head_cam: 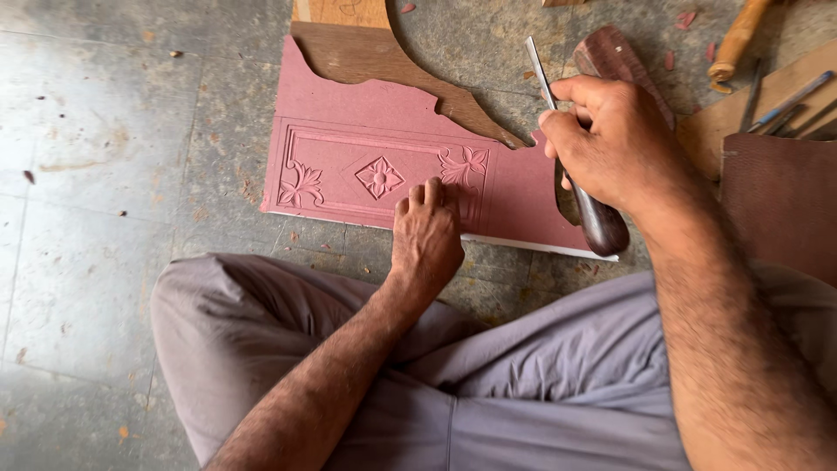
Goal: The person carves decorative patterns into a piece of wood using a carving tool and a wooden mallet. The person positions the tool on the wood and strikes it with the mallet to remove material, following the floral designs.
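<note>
Left hand (pixel 425 237) presses flat, holding nothing, on the pink carved rectangular panel (pixel 384 170); right hand (pixel 602 144), grip closed, holds a dark-handled steel chisel (pixel 571 148).

Stone floor (pixel 105 174) bears pink carved panel (pixel 366 148) and, seemingly, wooden offcuts (pixel 384 57).

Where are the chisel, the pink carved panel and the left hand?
chisel (pixel 600 222): head view, dark wooden handle below the right fist.
pink carved panel (pixel 380 177): head view, central diamond flower carving.
left hand (pixel 426 237): head view, back of the hand on the panel.
</note>
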